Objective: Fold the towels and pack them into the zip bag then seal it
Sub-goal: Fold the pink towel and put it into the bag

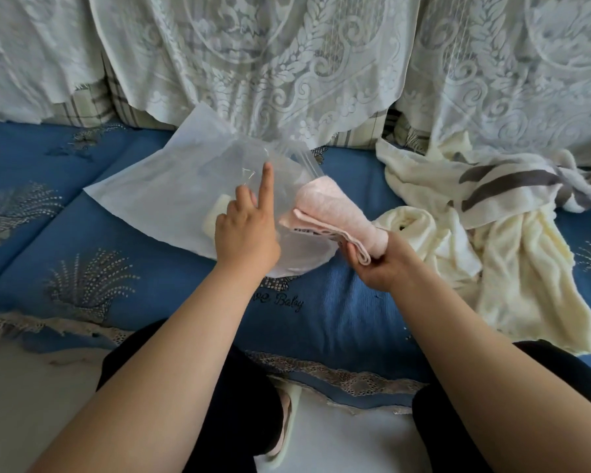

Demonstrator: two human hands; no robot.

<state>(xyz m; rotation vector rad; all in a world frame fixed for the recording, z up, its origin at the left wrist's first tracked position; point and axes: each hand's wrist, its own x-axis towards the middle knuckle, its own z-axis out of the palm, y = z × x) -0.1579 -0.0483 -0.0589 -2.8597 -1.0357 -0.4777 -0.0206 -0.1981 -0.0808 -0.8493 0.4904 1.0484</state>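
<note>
left hand: the left hand (244,233) is at the mouth of a clear plastic zip bag (171,196), index finger stretched straight up along the film, the other fingers curled at the bag's edge; whether they pinch the film i cannot tell.
right hand: the right hand (377,259) grips the near end of a folded pale pink towel (331,213), fingers and thumb wrapped round the folded layers.
pink towel: folded into a thick narrow pad, tilted up and away from the right hand, its far end at the open mouth of the zip bag, just beside the left hand.
zip bag: lies on the blue quilted sofa seat (338,319) near its back edge, its far corner lifted against the white lace cover (287,63) hanging down the sofa back; the mouth faces the right hand and stands open.
inside the bag: a folded cream-yellow towel (217,213) shows through the film, just left of the left hand.
loose towels: a crumpled cream towel with grey stripes (509,179) lies toward the right end of the seat, and a plain cream towel (512,268) spreads below it to the seat's front edge, touching it.
person: dark trousers and a pale slipper (287,421) show in front of the seat's lace-trimmed front edge.
</note>
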